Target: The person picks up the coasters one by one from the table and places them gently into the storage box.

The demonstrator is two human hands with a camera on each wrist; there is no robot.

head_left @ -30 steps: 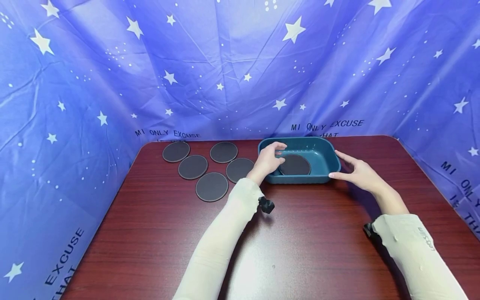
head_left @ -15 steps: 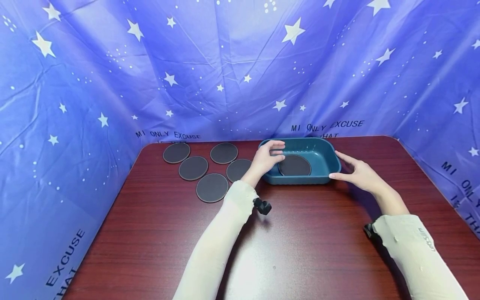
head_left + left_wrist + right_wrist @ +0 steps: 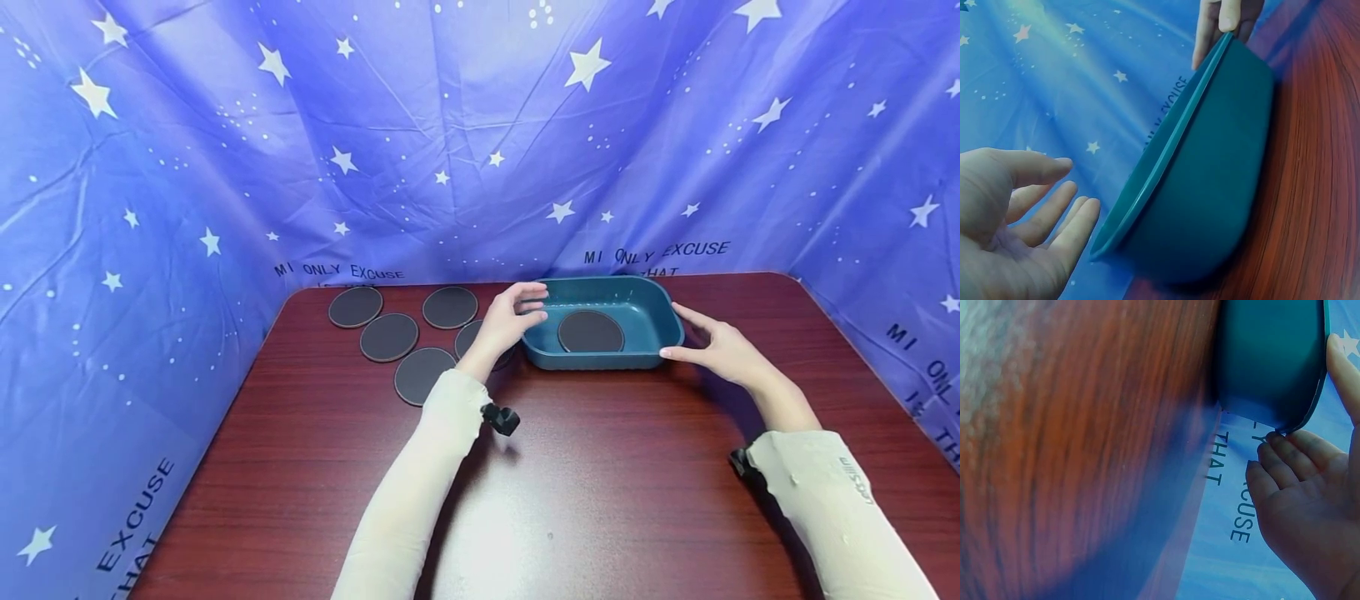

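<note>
A teal rectangular bin (image 3: 592,362) stands at the back of the table, with one round black coaster (image 3: 591,332) flat on its floor. My left hand (image 3: 510,319) hovers at the bin's left end, its fingers loosely bent and holding nothing. In the left wrist view a gap shows between the left thumb and fingers. My right hand (image 3: 720,350) touches the bin's right end; its thumb is at the front corner and rim, and its fairly straight fingers (image 3: 1288,456) rest against the end wall. The left hand partly covers another coaster (image 3: 467,336) on the table.
More round black coasters lie flat on the left of the brown wooden table (image 3: 600,483), among them a front one (image 3: 422,377), a far-left one (image 3: 356,307) and a back one (image 3: 450,307). A blue star-patterned curtain (image 3: 450,125) hangs behind the table.
My left hand has drawn back leftward from above the coaster in the bin, to the bin's left end. That coaster stays inside. My right hand keeps its place at the right end.
</note>
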